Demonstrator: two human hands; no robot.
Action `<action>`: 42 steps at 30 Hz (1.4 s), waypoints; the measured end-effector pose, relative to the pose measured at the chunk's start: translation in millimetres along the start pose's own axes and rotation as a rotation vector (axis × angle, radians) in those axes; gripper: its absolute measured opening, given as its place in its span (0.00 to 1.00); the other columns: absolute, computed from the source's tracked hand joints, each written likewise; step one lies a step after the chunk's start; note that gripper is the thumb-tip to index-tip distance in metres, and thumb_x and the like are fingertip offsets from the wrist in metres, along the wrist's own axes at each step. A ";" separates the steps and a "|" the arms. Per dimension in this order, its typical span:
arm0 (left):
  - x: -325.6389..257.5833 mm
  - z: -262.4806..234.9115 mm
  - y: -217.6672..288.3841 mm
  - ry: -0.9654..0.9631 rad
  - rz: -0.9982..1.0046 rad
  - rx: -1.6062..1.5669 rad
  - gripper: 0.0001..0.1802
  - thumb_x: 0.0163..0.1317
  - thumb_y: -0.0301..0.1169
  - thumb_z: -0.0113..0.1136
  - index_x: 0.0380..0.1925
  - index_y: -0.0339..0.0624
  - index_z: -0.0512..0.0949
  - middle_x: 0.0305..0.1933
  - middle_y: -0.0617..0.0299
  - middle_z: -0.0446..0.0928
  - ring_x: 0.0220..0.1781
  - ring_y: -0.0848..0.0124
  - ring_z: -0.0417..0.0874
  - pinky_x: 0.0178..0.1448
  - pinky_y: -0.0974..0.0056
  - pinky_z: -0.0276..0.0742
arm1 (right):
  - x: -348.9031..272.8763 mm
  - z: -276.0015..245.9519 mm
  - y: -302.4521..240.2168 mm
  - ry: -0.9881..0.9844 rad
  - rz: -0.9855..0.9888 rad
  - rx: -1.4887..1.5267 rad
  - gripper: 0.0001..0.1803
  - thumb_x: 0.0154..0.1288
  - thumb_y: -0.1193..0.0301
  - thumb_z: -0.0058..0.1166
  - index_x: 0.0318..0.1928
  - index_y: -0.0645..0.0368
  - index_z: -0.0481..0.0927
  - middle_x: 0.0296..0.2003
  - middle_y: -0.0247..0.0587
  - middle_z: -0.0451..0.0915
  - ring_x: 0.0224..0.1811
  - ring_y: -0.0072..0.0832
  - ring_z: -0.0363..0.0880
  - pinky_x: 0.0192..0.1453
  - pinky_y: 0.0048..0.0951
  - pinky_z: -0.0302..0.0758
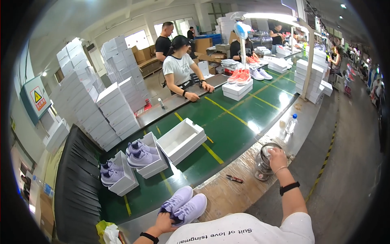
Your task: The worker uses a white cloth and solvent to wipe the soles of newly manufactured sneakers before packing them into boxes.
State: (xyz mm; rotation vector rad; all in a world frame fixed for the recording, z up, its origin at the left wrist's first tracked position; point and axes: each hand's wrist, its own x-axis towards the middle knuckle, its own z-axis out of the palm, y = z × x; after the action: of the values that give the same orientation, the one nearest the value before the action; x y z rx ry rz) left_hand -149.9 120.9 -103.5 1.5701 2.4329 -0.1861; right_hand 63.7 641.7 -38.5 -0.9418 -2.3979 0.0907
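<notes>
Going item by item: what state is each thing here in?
Left hand: fingers gripping the near shoes
Near lavender shoes: laced, side by side
Right hand: at the container's mouth, grip unclear
Metal container: upright, uncovered
Bottle: upright, capped
Red-handled snips: lying down
Left box: open, holding shoes
Middle box: open, holding shoes
Right box: open
Lamp: lit
</notes>
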 end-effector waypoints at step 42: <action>41.9 55.1 72.1 0.671 -0.726 -2.767 0.32 0.58 0.56 0.44 0.54 0.44 0.69 0.56 0.57 0.70 0.57 0.59 0.70 0.61 0.54 0.65 | -120.0 93.6 -258.4 -0.522 -0.868 0.577 0.16 0.51 0.74 0.47 0.42 0.47 0.76 0.44 0.39 0.73 0.41 0.37 0.73 0.41 0.36 0.73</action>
State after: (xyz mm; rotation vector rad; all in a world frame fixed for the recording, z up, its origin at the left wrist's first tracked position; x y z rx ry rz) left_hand -93.7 174.7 -166.2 -0.6542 0.8006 2.2869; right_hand -70.4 382.7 -108.1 0.4593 -2.7709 0.7133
